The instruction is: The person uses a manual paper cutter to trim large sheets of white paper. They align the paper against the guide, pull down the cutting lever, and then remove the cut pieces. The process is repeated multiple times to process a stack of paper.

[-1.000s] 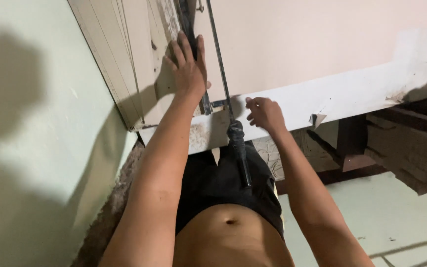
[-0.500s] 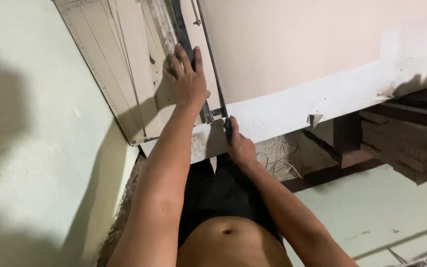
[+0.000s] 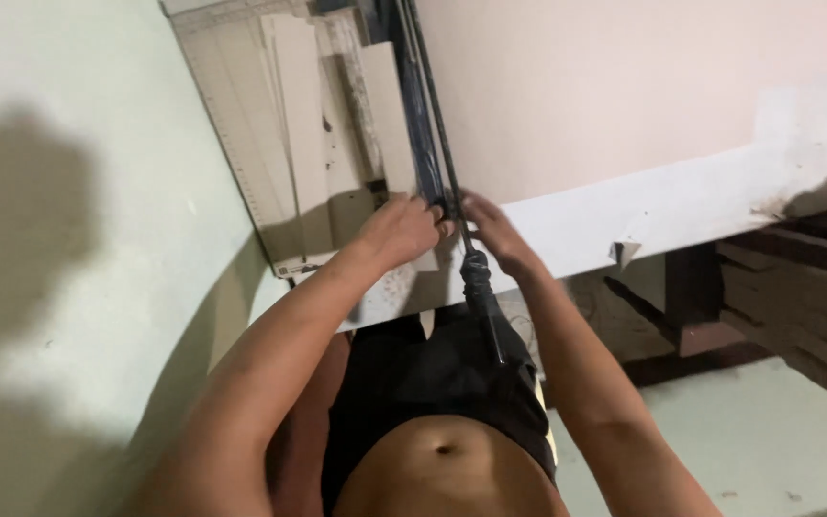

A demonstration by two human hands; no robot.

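Dark metal cutter arm (image 3: 430, 124), matt paper sheet (image 3: 624, 206).

Head camera, looking steeply down the wearer's own front.

One view only: it faces down and forward past bare torso and forearms, close on the left hand (image 3: 404, 230) and right hand (image 3: 492, 233) at the paper cutter (image 3: 318, 124) on the white table edge (image 3: 681, 196), floor low right.
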